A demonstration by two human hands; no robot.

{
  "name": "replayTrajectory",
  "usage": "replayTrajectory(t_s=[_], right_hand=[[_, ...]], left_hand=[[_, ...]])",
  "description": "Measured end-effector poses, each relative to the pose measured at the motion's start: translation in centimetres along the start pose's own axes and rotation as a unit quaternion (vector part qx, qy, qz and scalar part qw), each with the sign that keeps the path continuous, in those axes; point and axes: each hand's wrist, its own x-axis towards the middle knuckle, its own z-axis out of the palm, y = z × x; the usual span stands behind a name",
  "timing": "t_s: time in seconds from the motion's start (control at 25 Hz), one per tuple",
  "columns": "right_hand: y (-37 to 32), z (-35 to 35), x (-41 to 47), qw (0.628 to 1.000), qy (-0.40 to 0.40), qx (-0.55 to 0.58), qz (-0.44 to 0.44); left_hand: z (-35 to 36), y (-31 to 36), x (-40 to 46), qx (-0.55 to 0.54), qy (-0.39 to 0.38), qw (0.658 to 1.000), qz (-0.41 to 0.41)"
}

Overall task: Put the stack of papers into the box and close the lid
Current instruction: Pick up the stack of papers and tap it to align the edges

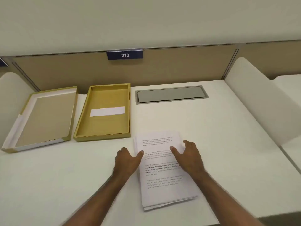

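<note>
A stack of white printed papers [162, 181] lies flat on the white desk [65, 176], in front of me and slightly right of centre. My left hand [127, 159] rests at the stack's left edge, thumb on the top sheet. My right hand [189, 154] rests at its right edge, thumb on top, fingers spread. Neither hand has lifted the stack. A mustard-yellow open box [81, 132] sits just beyond the papers to the left, with a white label on its floor. Its lid [71, 115] lies upside down left of the box.
A grey cable hatch [171, 94] is set into the desk at the back right. A beige partition [65, 74] with a "213" sign [125, 55] closes off the rear. Curved white side dividers [254, 101] stand at both sides.
</note>
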Motion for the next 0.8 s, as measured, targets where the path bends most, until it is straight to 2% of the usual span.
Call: replayTrajectory(t_s=[0.08,0.24,0.44,0.56,0.8], right_hand=[[1.2,0.0,0.1,0.999,-0.025,0.011,0.032],[1.9,0.0,-0.1,0.989,-0.096,0.066,0.097],[2.2,-0.3,1.8,0.973,-0.142,0.134,0.122],[2.4,-0.9,2.7,0.935,-0.196,0.255,0.149],[1.8,-1.2,2.3,0.892,-0.249,0.351,0.139]], left_hand=[[0.7,0.0,-0.4,-0.022,-0.063,0.994,-0.085],[2.2,0.2,-1.6,-0.082,-0.11,0.985,-0.109],[3.1,0.4,-1.4,-0.121,-0.099,0.977,-0.143],[3.0,0.3,-1.0,-0.16,-0.11,0.969,-0.153],[2.9,1.0,-1.7,-0.299,-0.125,0.926,-0.193]])
